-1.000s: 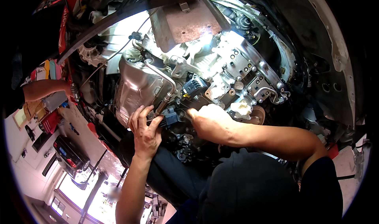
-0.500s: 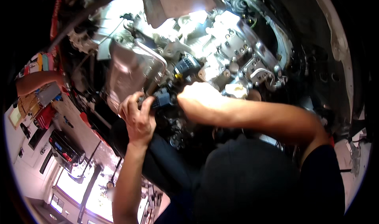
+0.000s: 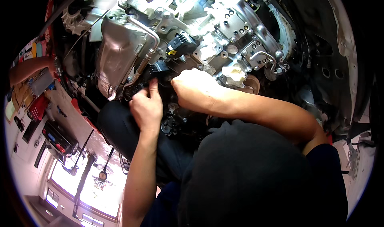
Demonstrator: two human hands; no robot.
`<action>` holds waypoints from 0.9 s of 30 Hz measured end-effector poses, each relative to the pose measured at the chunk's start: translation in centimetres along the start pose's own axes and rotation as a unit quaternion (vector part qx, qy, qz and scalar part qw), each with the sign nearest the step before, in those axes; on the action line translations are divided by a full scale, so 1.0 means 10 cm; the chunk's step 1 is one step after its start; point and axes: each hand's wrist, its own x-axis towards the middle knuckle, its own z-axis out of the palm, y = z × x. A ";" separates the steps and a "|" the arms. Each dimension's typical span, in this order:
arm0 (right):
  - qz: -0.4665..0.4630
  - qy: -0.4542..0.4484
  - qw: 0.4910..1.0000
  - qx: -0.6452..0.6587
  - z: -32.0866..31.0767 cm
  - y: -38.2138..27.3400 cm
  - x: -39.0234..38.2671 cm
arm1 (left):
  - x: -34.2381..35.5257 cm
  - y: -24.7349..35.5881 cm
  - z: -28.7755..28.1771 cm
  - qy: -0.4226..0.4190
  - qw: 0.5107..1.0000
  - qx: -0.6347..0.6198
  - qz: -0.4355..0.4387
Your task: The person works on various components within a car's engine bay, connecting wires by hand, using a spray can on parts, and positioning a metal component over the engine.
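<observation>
My left hand (image 3: 147, 109) is curled with its thumb pointing up, just below a black electrical connector (image 3: 159, 67) on the engine. Its fingers bend away from view, so whatever they grip is hidden. To its right, my right hand (image 3: 194, 89) is closed like a fist over the engine's lower middle; what it holds cannot be made out. Above both hands sits a black ribbed plug housing (image 3: 182, 45) with a yellow tab. A bent metal pipe (image 3: 149, 31) runs beside a silver heat shield (image 3: 116, 47), left of the hands.
Whitish crumpled material (image 3: 234, 75) is stuffed into an opening right of my right hand. A bolted metal plate (image 3: 258, 53) lies beyond it. Another person's arm (image 3: 32, 69) reaches in at far left. A dark cap (image 3: 244, 175) fills the lower middle. A black car (image 3: 58, 137) stands behind.
The view has shifted, with the engine now higher in the picture. My left hand has gone from spread fingers around the connector to a curled shape below it. My right hand stays closed.
</observation>
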 end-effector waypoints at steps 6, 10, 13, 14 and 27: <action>0.022 0.048 0.998 0.017 0.08 0.08 0.01 | -0.17 -0.18 0.24 -0.026 0.972 -0.183 0.144; 0.007 0.084 0.995 0.044 0.10 0.14 0.00 | -0.14 -0.09 0.25 0.026 0.978 -0.178 0.109; -0.029 0.107 0.993 0.045 0.08 0.12 -0.02 | -0.15 -0.14 0.27 0.004 0.974 -0.203 0.095; -0.037 0.115 0.991 0.064 0.08 0.10 -0.03 | -0.17 -0.17 0.30 -0.004 0.967 -0.230 0.106; 0.079 0.119 0.984 0.107 -0.01 0.16 0.08 | -0.29 -0.13 0.33 -0.011 0.938 -0.320 0.131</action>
